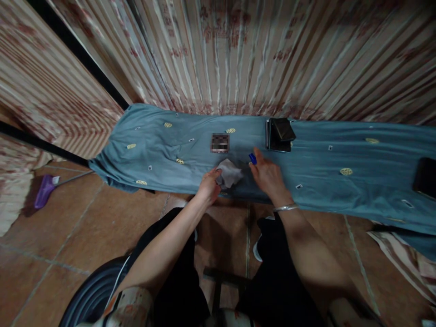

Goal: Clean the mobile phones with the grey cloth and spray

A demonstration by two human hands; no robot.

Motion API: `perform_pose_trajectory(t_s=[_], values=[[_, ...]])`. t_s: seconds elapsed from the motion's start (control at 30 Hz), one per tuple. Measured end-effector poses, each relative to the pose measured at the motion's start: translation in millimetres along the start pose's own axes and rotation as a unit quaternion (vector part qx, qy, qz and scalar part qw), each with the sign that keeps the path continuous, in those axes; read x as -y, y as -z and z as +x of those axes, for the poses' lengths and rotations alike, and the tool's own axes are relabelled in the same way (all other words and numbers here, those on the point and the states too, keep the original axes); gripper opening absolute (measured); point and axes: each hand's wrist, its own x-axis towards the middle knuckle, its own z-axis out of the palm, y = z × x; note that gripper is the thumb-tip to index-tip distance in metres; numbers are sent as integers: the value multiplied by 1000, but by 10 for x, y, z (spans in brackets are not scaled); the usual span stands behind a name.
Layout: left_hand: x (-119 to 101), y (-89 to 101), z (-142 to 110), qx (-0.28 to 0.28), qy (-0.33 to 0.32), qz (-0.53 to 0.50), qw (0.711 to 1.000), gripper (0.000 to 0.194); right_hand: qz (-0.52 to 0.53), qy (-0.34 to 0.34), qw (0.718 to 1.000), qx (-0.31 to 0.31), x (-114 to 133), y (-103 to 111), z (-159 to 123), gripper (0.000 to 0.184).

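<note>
My left hand (210,184) is closed on the edge of a crumpled grey cloth (230,173), which hangs out to its right just above the blue cover. A small bright blue object (252,159) is pinched in my right hand (268,175); its kind is too small to make out. Between and beyond the hands lies a small dark rectangular item (220,142), its surface blurred into blocks. Behind my right hand, a short stack of dark wallet-like or book-like items (279,135) rests on the cover, the top one turned askew.
A blue patterned cover (316,181) drapes the long narrow surface before me. Another dark item (425,177) lies at its right end. Pleated curtains (218,59) hang behind. On the tiled floor are a purple brush (45,190) at left and a round black ridged object (91,295) by my leg.
</note>
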Motion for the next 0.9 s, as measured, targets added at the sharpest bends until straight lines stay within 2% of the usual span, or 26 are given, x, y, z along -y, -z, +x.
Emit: perform_pose_trajectory(t_s=[0.1, 0.23, 0.3, 0.37, 0.4, 0.43, 0.53, 0.6, 0.67, 0.73, 0.83, 0.9], values=[[1, 14, 0, 0, 4, 2, 1000, 12, -29, -24, 999, -6, -102, -77, 88, 59], [-33, 0, -2, -5, 15, -4, 1000, 15, 5, -13, 999, -48, -84, -83, 109, 53], [-65, -10, -8, -1, 16, -11, 1000, 17, 82, -7, 994, -76, -20, -47, 81, 46], [-101, -19, -15, 6, 14, -21, 1000, 18, 217, -33, 973, -66, 74, -22, 38, 40], [-120, -22, -19, 9, 12, -25, 1000, 17, 299, -64, 951, -34, 132, -22, 15, 40], [-138, -26, -20, 12, 10, -27, 1000, 16, 387, -101, 917, 5, 195, -32, -7, 45], [-186, -37, -14, 13, -1, -17, 1000, 10, 614, -180, 759, 117, 392, -118, -50, 48], [-212, -43, 1, 9, -18, -2, 1000, 10, 703, -197, 672, 120, 497, -188, -56, 42], [-232, -41, 31, 7, -39, 13, 999, 10, 747, -218, 621, 92, 555, -237, -42, 36], [-246, -20, 88, 10, -58, 37, 998, 11, 774, -238, 583, 61, 562, -243, -12, 30], [-262, 49, 251, 0, -102, 102, 990, 15, 802, -246, 543, 24, 502, -169, 45, 22], [-273, 102, 408, -33, -189, 167, 967, 16, 813, -250, 525, 4, 446, -90, 72, 17]])
